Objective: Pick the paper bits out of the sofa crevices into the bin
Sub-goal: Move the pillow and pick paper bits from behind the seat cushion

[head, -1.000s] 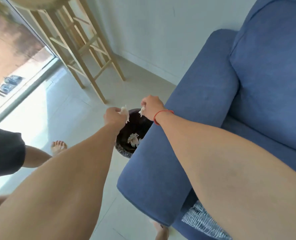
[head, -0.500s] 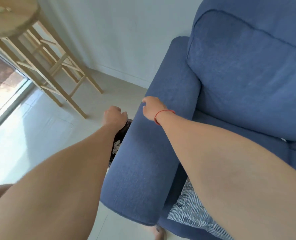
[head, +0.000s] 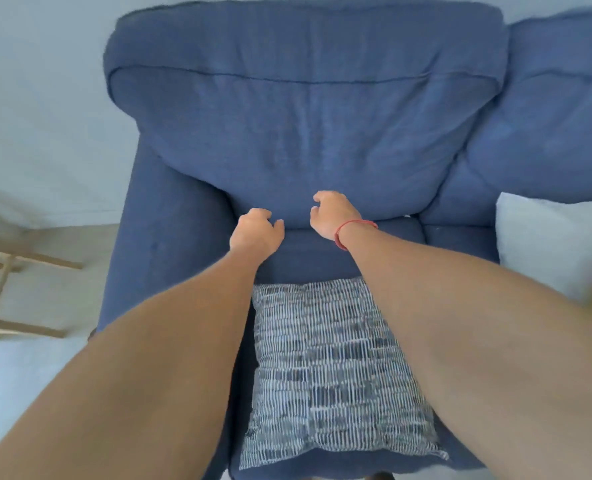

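Note:
I face the blue sofa (head: 308,126) straight on. My left hand (head: 257,227) and my right hand (head: 334,213), which has a red string on its wrist, hover side by side over the crevice between the back cushion and the seat (head: 305,258). Both hands are loosely curled with nothing in them. A tiny white paper bit (head: 406,215) shows in the crevice to the right of my right hand. The bin is out of view.
A blue-and-white patterned cushion (head: 329,368) lies on the front of the seat between my forearms. A white cushion (head: 547,244) sits on the neighbouring seat at the right. The sofa's armrest (head: 162,244) is at the left, with wooden stool legs (head: 7,292) on the floor beyond it.
Both hands let paper bits fall into the bin beside the armrest, then swung right to the seat crevice. My view turned from the bin to the sofa front.

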Available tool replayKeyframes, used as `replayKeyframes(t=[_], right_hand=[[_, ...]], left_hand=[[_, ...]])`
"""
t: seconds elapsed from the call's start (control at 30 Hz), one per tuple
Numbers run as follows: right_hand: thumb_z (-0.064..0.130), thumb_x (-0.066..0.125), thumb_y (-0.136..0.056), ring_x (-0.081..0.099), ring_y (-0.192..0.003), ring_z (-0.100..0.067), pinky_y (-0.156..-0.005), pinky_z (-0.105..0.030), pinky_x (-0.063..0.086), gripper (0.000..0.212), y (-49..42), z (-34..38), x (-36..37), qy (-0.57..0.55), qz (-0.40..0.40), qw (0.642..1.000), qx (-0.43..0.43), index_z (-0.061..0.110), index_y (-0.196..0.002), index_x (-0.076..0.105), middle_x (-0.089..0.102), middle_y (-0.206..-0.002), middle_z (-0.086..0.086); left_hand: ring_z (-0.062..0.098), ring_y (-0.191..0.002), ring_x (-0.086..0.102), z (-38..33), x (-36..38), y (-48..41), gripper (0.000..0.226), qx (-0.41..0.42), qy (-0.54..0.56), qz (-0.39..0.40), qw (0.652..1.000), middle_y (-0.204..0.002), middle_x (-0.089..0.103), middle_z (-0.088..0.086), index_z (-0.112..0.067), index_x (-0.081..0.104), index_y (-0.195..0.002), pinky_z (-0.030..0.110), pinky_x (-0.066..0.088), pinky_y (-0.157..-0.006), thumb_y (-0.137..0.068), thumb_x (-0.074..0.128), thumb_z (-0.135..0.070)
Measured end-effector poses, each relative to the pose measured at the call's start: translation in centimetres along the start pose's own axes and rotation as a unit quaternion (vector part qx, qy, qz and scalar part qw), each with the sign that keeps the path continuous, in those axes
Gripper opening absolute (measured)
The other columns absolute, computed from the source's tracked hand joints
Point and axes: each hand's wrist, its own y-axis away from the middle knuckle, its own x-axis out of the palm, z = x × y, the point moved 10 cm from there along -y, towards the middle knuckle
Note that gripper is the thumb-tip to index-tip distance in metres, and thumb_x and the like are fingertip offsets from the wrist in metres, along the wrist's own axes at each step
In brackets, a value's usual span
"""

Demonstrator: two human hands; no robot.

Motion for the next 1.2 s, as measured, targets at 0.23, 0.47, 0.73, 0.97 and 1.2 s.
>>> replayKeyframes(t=[0.23, 0.47, 0.73, 0.97, 1.2], right_hand=[[0.009, 0.044, -0.094, 0.059, -0.108, -0.035, -0.089, -0.037, 0.050, 0.025, -2.5, -15.7, -4.8, -0.040, 0.020, 0.996, 0.083, 0.006, -0.114, 0.058, 0.059, -0.118, -0.015], [0.007, 0.045, -0.094, 0.053, -0.123, -0.032, -0.103, -0.039, 0.046, 0.039, -7.1, -24.7, -3.9, -0.043, 0.071, 0.988, 0.134, 0.008, -0.133, 0.051, 0.050, -0.138, -0.013], [0.002, 0.048, -0.091, 0.055, -0.122, -0.033, -0.101, -0.041, 0.048, 0.048, -14.2, -33.3, 3.3, -0.022, 0.126, 0.978, 0.164, 0.007, -0.139, 0.045, 0.047, -0.142, -0.015], [-0.002, 0.049, -0.086, 0.031, -0.138, -0.031, -0.111, -0.040, 0.037, 0.070, -19.3, -36.2, 5.8, 0.034, 0.074, 0.995, 0.061, 0.016, -0.150, 0.028, 0.026, -0.156, -0.004], [0.006, 0.049, -0.088, 0.034, -0.128, -0.037, -0.108, -0.043, 0.037, 0.055, -21.2, -36.3, 6.7, 0.075, 0.102, 0.991, 0.039, 0.016, -0.142, 0.039, 0.039, -0.147, -0.009]], left_hand=[[0.024, -0.100, 0.061, -10.8, 12.7, 0.3, 0.047, 0.003, -0.006, 0.090, 0.996, -0.119, 0.061, 0.005, -0.014, 0.051, -0.136, 0.031, 0.050, -0.086, -0.094, 0.053, -0.035], [0.020, -0.102, 0.060, -13.0, 21.4, -3.5, 0.053, -0.034, -0.040, 0.147, 0.988, -0.136, 0.051, 0.002, -0.019, 0.040, -0.145, 0.029, 0.048, -0.083, -0.096, 0.048, -0.038], [0.026, -0.130, 0.048, -12.2, 33.3, -12.0, 0.050, 0.045, -0.126, 0.189, 0.973, -0.149, 0.042, 0.004, -0.020, 0.037, -0.147, 0.040, 0.044, -0.104, -0.099, 0.041, -0.035], [0.028, -0.140, 0.034, -13.3, 38.4, -16.0, 0.049, 0.200, -0.203, 0.070, 0.956, -0.149, 0.043, 0.008, -0.022, 0.037, -0.147, 0.036, 0.019, -0.120, -0.100, 0.037, -0.035], [0.029, -0.131, 0.044, -14.1, 39.8, -18.1, 0.046, 0.199, -0.242, 0.131, 0.941, -0.141, 0.052, 0.006, -0.026, 0.040, -0.143, 0.042, 0.034, -0.111, -0.099, 0.032, -0.035]])
